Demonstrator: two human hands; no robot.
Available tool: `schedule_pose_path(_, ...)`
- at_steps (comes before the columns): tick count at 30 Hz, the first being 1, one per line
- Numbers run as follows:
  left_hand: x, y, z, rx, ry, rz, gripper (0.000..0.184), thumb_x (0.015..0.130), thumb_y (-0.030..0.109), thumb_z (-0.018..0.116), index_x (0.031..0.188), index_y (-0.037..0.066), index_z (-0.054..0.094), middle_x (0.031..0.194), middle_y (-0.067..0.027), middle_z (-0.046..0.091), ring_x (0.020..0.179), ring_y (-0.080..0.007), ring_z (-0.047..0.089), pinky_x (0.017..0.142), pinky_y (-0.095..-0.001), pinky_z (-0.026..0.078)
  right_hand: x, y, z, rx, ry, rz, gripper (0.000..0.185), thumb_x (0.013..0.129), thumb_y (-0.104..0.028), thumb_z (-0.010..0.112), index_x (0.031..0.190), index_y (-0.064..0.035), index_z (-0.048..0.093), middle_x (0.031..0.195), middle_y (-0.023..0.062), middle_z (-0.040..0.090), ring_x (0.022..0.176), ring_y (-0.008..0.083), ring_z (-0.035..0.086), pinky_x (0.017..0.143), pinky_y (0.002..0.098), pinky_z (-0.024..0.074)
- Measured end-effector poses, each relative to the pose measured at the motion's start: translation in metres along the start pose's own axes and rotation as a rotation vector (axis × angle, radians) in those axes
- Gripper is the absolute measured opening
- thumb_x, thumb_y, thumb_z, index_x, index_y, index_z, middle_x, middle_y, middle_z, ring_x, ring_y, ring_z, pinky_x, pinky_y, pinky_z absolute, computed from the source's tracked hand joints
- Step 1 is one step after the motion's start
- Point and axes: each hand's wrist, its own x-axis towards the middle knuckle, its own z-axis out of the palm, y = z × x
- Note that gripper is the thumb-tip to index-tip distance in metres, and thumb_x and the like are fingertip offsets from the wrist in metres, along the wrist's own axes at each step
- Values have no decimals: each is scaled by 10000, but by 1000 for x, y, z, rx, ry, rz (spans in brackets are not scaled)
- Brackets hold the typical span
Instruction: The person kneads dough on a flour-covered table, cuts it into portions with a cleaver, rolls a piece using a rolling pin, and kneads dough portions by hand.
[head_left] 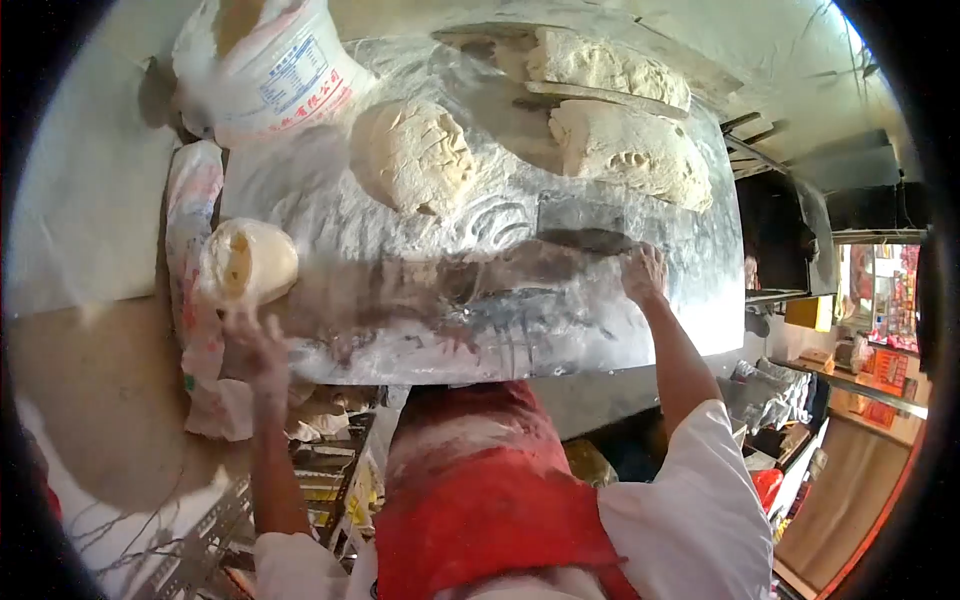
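Note:
My left hand [256, 345] is blurred, its fingers apart, just in front of a pale tub [270, 262] lying tipped at the table's left side. Nothing shows in that hand. At the right of the floury table, my right hand [643, 272] has its fingers curled down near the surface. A dark, flat, blade-like shape [585, 239] runs left from its fingertips; whether it is a tool in the grip I cannot tell. Farther back lie a rounded lump of dough [422, 158] and two long dough slabs, one nearer [630, 155] and one behind [610, 70].
A flour sack [290, 80] with printed lettering stands open at the back left. A crumpled plastic bag [195, 220] hangs along the table's left edge. A narrow strip [607, 99] lies between the dough slabs. The floured metal tabletop [400, 350] ends just before my red apron [490, 510].

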Motion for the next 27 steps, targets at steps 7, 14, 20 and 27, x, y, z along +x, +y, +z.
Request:
schedule_pose_path(7, -64, 192, 99, 156, -434, 435, 866, 884, 542, 662, 1537, 64, 352, 1591, -148, 341, 1475, -319, 299, 1203, -472, 271, -33, 70, 42, 261, 131, -283, 287, 906, -283, 655, 1114, -86, 647, 1097, 135, 599, 1063, 383, 546, 948, 502, 417)
schedule_pose_path(14, 26, 304, 201, -45, -524, 473, 1026, 837, 542, 715, 1595, 75, 203, 1661, -172, 145, 1514, -399, 181, 1182, -606, 237, -56, 134, 45, 287, 161, 67, 279, 875, -290, 681, 1063, -84, 661, 1160, 131, 581, 1139, 359, 530, 969, 515, 413)
schedule_pose_path(20, 68, 332, 262, 88, -530, 441, 1007, 923, 697, 497, 1620, 97, 86, 1680, -183, 83, 1538, -400, 94, 1247, -550, 101, -63, 3, 43, 301, 158, -367, 705, 882, -424, 680, 1502, -188, 444, 1537, 120, 411, 1392, 371, 393, 1161, 568, 282)
schedule_pose_path(27, 36, 244, 190, 413, -532, 714, 1059, 896, 735, 492, 1626, 112, 46, 1696, -110, 46, 1560, -312, 35, 1243, -580, 30, -58, -22, 30, 332, 88, -303, 728, 899, -477, 652, 1518, -171, 424, 1548, 139, 402, 1416, 364, 365, 1187, 557, 234)
